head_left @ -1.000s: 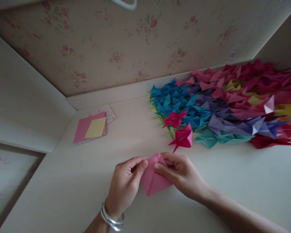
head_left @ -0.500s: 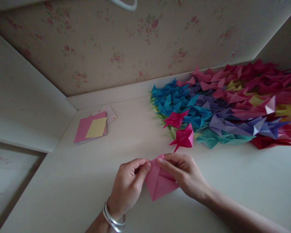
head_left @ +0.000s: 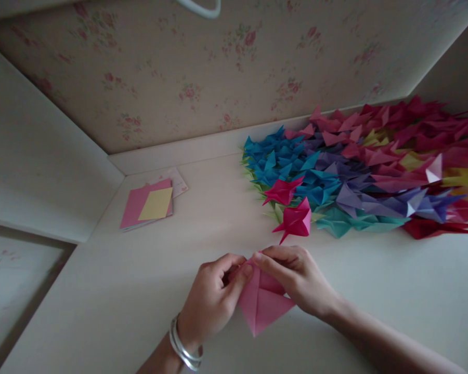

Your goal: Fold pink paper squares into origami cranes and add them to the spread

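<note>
Nearest the person, silvery bangles [head_left: 185, 347] circle the wrist below the left hand [head_left: 214, 291]. That hand pinches the upper left side of a folded pink paper [head_left: 269, 311], its thumb pressed on top. The right hand [head_left: 298, 275] grips the same paper at its upper corner, thumb and fingers brought together there. The paper lies between the two hands, a center crease running down it and one pointed corner toward the person. A smooth white bench [head_left: 101, 311] spreads beneath and around them.

Beyond the left hand and farther left, a yellow sheet [head_left: 156, 203] lies on a larger pink sheet [head_left: 130, 208], with pale edges showing underneath. A pale card [head_left: 180, 183] pokes out behind them; its faint printed marks are too small to read.

Just beyond the right hand sits a magenta folded piece [head_left: 299, 218], with a second magenta piece [head_left: 284, 191] behind it. Past these and off to the right, a heap of pointed paper figures [head_left: 359, 156] runs through teal, blue, violet, pink, yellow and red.

Left of the hands rises a plain white panel [head_left: 39, 150]. Farthest off, past a low white ledge [head_left: 179, 148], stands beige wallpaper [head_left: 148, 78] with rose sprays, a white loop [head_left: 203, 9] at its top
</note>
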Available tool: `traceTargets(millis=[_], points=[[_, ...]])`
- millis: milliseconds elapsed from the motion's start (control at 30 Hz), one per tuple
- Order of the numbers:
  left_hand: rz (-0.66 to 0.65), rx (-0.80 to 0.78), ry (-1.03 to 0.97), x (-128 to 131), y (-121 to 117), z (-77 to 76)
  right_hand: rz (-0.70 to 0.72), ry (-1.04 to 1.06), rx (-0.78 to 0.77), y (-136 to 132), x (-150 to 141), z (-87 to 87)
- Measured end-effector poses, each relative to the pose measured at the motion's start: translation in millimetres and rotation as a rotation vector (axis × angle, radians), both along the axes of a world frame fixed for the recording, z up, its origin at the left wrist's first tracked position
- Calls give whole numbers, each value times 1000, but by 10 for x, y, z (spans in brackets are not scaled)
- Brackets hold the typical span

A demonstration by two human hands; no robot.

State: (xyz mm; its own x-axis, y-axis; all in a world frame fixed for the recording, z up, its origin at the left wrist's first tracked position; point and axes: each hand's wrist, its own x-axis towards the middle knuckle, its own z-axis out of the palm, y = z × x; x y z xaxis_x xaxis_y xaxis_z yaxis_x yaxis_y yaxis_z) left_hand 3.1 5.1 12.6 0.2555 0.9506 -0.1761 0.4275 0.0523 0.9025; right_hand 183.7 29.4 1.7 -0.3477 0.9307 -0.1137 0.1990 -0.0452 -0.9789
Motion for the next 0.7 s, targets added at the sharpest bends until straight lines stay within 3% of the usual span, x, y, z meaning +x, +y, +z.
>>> traceTargets(millis=[233,533,700], points=[[39,68,101,11,-25,-8,208,190,-341,45,7,6],[56,63,112,61,-33,-4,184,160,-265,42,-5,-40],[184,97,109,39,-24,-33,121,184,-310,44,-10,-23]])
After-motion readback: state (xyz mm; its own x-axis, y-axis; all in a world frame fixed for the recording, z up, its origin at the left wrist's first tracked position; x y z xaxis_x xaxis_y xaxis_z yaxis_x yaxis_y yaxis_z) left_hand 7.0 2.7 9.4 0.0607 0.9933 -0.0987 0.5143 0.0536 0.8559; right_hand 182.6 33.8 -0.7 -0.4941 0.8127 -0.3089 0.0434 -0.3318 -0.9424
